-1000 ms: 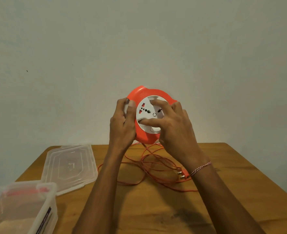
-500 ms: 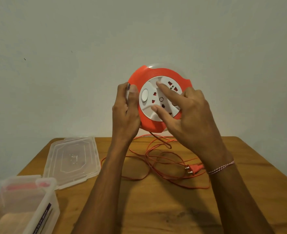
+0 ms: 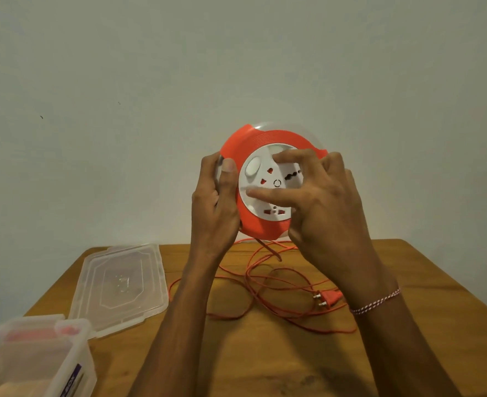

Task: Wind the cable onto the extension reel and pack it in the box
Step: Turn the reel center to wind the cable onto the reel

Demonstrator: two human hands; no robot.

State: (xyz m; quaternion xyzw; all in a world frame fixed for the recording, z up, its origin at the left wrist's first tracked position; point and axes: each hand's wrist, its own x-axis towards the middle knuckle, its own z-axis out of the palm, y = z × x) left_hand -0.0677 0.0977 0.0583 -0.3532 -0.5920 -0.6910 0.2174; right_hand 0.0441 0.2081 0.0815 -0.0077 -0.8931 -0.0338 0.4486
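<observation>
An orange extension reel (image 3: 261, 144) with a white socket face is held upright in the air above the table's far edge. My left hand (image 3: 215, 207) grips its left rim, thumb on the front. My right hand (image 3: 325, 207) rests on the white face, with the index finger and thumb pressed on it. The thin orange cable (image 3: 268, 285) hangs from the reel's underside and lies in loose loops on the wooden table (image 3: 265, 353). Its orange plug (image 3: 326, 299) lies near my right wrist. The clear plastic box (image 3: 33, 359) stands open at the near left corner.
The box's clear lid (image 3: 122, 285) lies flat on the table's left side, behind the box. A plain wall stands right behind the table. The table's right and far edges are in view.
The white face has turned under my right fingers while the left hand holds the rim. The reel rose earlier and has held steady since. The loops on the table have shifted.
</observation>
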